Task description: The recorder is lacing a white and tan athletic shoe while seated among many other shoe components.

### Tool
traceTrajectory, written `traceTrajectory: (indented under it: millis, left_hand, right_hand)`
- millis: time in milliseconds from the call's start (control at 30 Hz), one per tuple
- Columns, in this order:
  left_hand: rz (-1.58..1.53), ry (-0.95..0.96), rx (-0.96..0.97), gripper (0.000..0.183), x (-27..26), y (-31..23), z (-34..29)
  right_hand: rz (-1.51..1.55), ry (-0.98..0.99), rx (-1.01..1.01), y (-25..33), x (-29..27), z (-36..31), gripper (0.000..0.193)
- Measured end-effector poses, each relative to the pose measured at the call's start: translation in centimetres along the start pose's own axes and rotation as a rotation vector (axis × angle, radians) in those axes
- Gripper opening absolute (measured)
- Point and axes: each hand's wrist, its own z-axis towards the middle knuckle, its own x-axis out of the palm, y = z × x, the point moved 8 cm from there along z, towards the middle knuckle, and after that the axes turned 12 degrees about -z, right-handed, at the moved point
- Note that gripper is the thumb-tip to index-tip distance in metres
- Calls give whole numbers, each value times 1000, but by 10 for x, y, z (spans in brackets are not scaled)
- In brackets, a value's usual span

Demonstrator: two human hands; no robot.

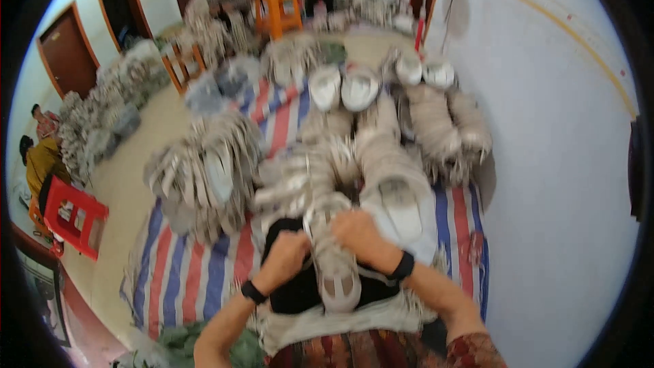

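A beige shoe upper (338, 283) with a rounded, cut-out toe end lies over black cloth (296, 293) on my lap, its toe toward me. My left hand (291, 253) is closed at its left edge. My right hand (361, 234), also closed, grips it from the right side, a little farther away. Blur hides the fingertips of both hands. Dark bands circle both wrists. Just beyond my right hand stands a long nested row of beige uppers (392, 157), with a white inner side (402, 221) facing me.
A striped plastic sheet (184, 276) bears more bundled uppers (208, 170) on the left and others (436, 126) by the white wall (552, 184). A red stool (73, 215) and an orange stool (278, 13) stand farther off. Several people sit among piles in the background.
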Motion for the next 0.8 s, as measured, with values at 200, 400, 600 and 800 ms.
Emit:
traceTrajectory:
  millis: [200, 400, 600, 800]
  left_hand:
    - [-180, 17, -115, 4, -6, 0, 2]
    - [-849, -54, -565, 7, 18, 40, -30]
    - [-1207, -178, -716, 14, 18, 31, -47]
    - [-1276, -306, -743, 13, 13, 37, -46]
  right_hand:
    - [-209, -134, 642, -178, -56, -74, 12]
    - [-58, -26, 415, -119, -26, -76, 22]
    - [223, -205, 58, -12, -37, -30, 19]
    - [191, -197, 44, -5, -26, -18, 19]
